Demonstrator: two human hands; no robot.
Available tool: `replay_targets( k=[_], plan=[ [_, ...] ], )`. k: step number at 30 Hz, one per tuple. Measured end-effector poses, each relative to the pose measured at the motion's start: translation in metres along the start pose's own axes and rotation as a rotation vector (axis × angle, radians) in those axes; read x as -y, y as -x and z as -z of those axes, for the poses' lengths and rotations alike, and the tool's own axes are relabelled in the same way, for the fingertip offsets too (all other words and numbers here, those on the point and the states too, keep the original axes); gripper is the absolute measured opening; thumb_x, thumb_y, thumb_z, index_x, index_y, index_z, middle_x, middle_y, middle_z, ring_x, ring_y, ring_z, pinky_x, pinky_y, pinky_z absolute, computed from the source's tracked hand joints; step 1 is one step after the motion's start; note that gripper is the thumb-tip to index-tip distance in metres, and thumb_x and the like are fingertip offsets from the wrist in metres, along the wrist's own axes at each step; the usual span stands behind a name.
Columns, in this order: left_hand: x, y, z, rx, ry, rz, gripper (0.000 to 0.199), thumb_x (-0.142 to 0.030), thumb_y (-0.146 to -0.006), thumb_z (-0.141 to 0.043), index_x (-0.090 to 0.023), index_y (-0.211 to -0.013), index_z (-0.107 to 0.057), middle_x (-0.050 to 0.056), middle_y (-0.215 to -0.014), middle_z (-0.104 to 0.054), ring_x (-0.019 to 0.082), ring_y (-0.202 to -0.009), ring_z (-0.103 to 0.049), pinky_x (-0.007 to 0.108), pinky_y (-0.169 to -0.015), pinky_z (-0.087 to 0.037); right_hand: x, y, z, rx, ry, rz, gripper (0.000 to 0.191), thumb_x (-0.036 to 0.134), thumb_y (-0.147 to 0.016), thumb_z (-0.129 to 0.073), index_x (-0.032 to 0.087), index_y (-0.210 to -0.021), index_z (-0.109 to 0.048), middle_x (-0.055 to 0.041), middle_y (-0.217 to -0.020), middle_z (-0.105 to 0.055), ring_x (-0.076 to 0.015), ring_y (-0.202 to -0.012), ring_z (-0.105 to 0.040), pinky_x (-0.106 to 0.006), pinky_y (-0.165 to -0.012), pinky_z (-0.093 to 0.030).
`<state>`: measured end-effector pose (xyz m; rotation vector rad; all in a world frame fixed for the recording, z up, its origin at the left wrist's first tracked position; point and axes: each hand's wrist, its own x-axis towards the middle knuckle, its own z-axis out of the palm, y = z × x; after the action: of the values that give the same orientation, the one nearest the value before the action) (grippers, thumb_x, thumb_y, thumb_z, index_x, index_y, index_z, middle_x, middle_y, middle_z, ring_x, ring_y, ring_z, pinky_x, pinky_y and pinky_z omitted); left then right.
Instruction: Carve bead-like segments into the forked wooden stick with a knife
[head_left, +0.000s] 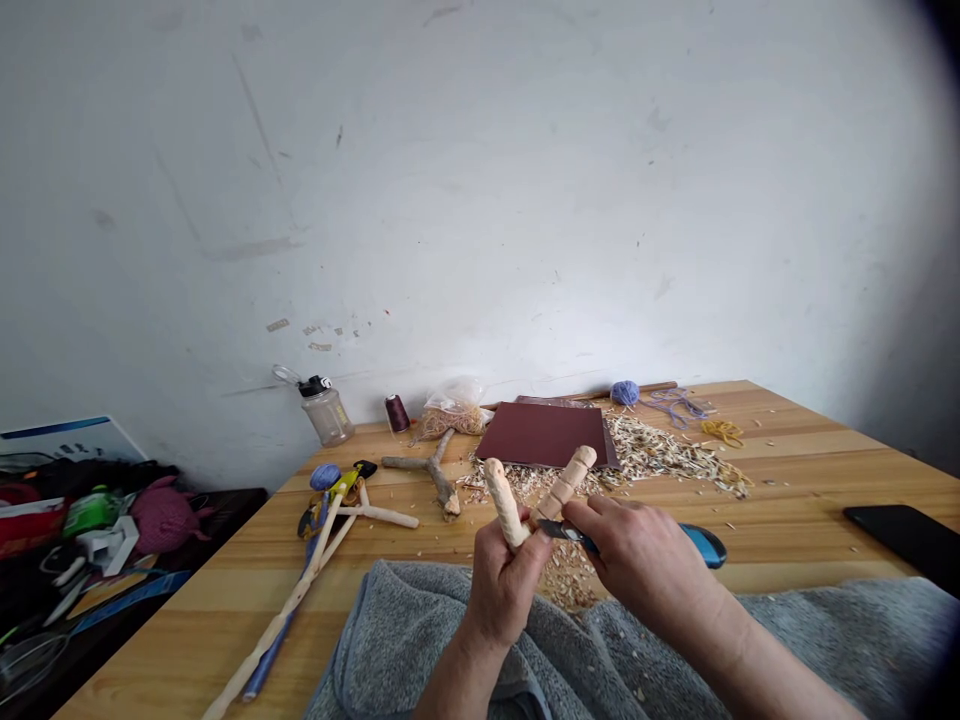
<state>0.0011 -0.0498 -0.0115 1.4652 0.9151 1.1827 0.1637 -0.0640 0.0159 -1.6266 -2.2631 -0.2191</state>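
Fingers (pixel 525 553) of the left hand (pixel 504 595) wrapped tight round a forked stick (pixel 566 488) for a steady hold, fingers (pixel 592 522) of the right hand (pixel 641 565) pinching a small knife (pixel 556 531) close by.

The left hand (pixel 504 590) is held closed and upright — the right hand (pixel 637 558) is curled and placed just beside it.

knife (pixel 559 531) — grip hidden by right hand (pixel 645 560) | phone (pixel 911 540) — cut off at right
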Motion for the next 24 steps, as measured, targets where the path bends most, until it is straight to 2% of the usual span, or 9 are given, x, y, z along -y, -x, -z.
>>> replay_targets(
  k=[7, 12, 17, 24],
  plan=[
    [-0.001, 0.001, 0.0, -0.002, -0.074, -0.002, 0.026, -0.038, -0.082, -0.051, -0.019, -0.067, -0.043, -0.005, -0.051, -0.035, 0.008, -0.047, -0.029, 0.021, -0.046, -0.024, -0.001, 0.001, 0.003, 0.018, 0.041, 0.008, 0.025, 0.006, -0.073, -0.044, 0.025, -0.087, -0.053, 0.0013, -0.076, -0.06, -0.0131, -0.064, -0.057, -0.03, -0.051, -0.011],
    [-0.004, 0.001, -0.004, -0.067, -0.246, -0.13, 0.023, -0.028, -0.083, -0.051, -0.019, -0.064, -0.043, -0.004, -0.055, -0.037, 0.009, -0.052, -0.032, 0.022, -0.051, -0.027, 0.005, 0.005, 0.001, 0.072, 0.072, -0.081, 0.027, 0.008, -0.076, -0.042, 0.028, -0.091, -0.053, 0.0011, -0.075, -0.061, -0.0164, -0.063, -0.06, -0.03, -0.051, -0.008],
    [-0.002, 0.002, -0.007, -0.14, -0.366, -0.21, 0.018, -0.023, -0.082, -0.05, -0.019, -0.065, -0.047, -0.002, -0.057, -0.042, 0.011, -0.054, -0.038, 0.024, -0.054, -0.03, 0.013, 0.004, 0.0, 0.082, 0.099, -0.162, 0.026, 0.007, -0.077, -0.042, 0.027, -0.089, -0.053, 0.0005, -0.075, -0.062, -0.0159, -0.061, -0.061, -0.029, -0.049, -0.008],
    [-0.004, 0.001, -0.011, -0.236, -0.392, -0.296, 0.018, -0.019, -0.075, -0.057, -0.021, -0.058, -0.052, 0.0, -0.056, -0.049, 0.015, -0.055, -0.043, 0.025, -0.057, -0.03, 0.019, 0.005, 0.002, 0.066, 0.155, -0.207, 0.025, 0.008, -0.079, -0.042, 0.027, -0.089, -0.054, 0.0002, -0.075, -0.062, -0.0149, -0.059, -0.062, -0.027, -0.047, -0.011]
  ],
)
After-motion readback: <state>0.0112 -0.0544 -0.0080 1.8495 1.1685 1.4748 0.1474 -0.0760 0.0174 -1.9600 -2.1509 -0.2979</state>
